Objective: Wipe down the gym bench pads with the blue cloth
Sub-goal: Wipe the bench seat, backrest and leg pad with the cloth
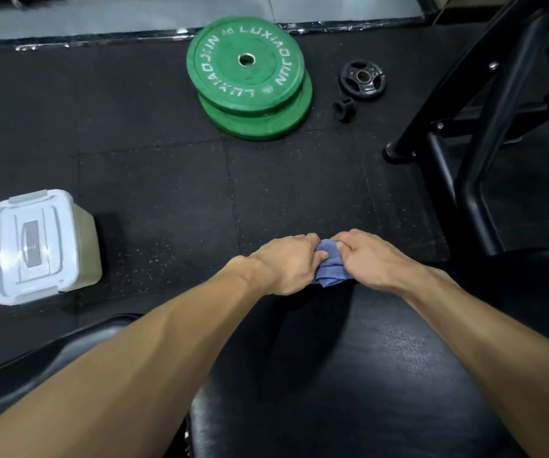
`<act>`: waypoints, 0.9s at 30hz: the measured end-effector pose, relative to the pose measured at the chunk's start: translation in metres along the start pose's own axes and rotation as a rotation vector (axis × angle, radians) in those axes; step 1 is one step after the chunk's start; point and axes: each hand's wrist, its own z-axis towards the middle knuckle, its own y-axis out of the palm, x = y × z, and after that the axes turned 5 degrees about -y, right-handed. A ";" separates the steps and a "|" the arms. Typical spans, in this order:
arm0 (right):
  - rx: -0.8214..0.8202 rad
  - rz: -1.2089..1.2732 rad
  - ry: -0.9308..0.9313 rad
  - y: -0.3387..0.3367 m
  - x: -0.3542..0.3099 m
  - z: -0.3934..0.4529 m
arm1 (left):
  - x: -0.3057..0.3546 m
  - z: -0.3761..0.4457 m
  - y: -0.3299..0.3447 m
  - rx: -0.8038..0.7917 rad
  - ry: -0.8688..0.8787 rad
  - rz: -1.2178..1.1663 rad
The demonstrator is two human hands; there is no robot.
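At the far edge of the black padded bench [365,375], both hands close together over a bunched blue cloth [331,269]. Left hand [286,262] curled knuckles-up, fingers [306,242] closed on the cloth's left side. Right hand [372,256] likewise curled, fingers closed on the cloth's right side, thumb pressed against the folds. Cloth crumpled into a small wad between the two hands, its lower corner hanging out beneath them and touching the bench pad's edge. Forearms bare, reaching forward across the pad from the bottom of the view.

Beyond the bench, dark speckled rubber floor [154,180]. Off to the left on that floor, a white lidded plastic container [35,246], latches shut. Farther ahead, two green weight plates [250,77] stacked flat, the upper one offset from the lower. Just to their right, a small black plate [361,79] and a small black collar [344,109] lying near each other. At right, a black steel frame [471,133] standing on the floor.
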 end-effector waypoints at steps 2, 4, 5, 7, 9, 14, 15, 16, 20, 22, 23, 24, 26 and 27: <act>-0.011 -0.029 -0.026 0.004 -0.022 0.005 | -0.018 -0.014 -0.002 0.031 -0.016 -0.009; -0.025 -0.060 -0.059 0.011 -0.044 0.010 | -0.037 -0.030 -0.001 0.070 -0.047 -0.026; -0.038 -0.075 -0.077 0.014 -0.056 0.012 | -0.046 -0.038 0.001 0.093 -0.065 -0.035; -0.067 -0.100 -0.107 0.022 -0.077 0.015 | -0.061 -0.056 0.004 0.148 -0.096 -0.039; -0.088 -0.125 -0.132 0.029 -0.095 0.018 | -0.075 -0.072 0.007 0.212 -0.110 -0.037; -0.114 -0.152 -0.199 0.043 -0.132 0.019 | -0.103 -0.103 0.017 0.346 -0.142 -0.071; -0.115 -0.153 -0.213 0.046 -0.139 0.019 | -0.108 -0.108 0.019 0.356 -0.157 -0.081; -0.115 -0.160 -0.235 0.050 -0.147 0.019 | -0.114 -0.114 0.020 0.365 -0.178 -0.101; -0.159 -0.224 -0.350 0.069 -0.186 0.019 | -0.139 -0.152 0.033 0.394 -0.242 -0.093; -0.208 -0.298 -0.406 0.081 -0.209 0.015 | -0.148 -0.171 0.044 0.352 -0.246 0.081; -0.228 -0.329 -0.427 0.085 -0.218 0.013 | -0.150 -0.176 0.048 0.331 -0.244 0.152; -0.237 -0.362 -0.443 0.088 -0.224 0.010 | -0.151 -0.179 0.050 0.312 -0.239 0.196; -0.230 -0.392 -0.478 0.090 -0.228 0.004 | -0.150 -0.182 0.050 0.298 -0.234 0.219; -0.210 -0.393 -0.488 0.089 -0.227 0.000 | -0.149 -0.183 0.049 0.296 -0.225 0.216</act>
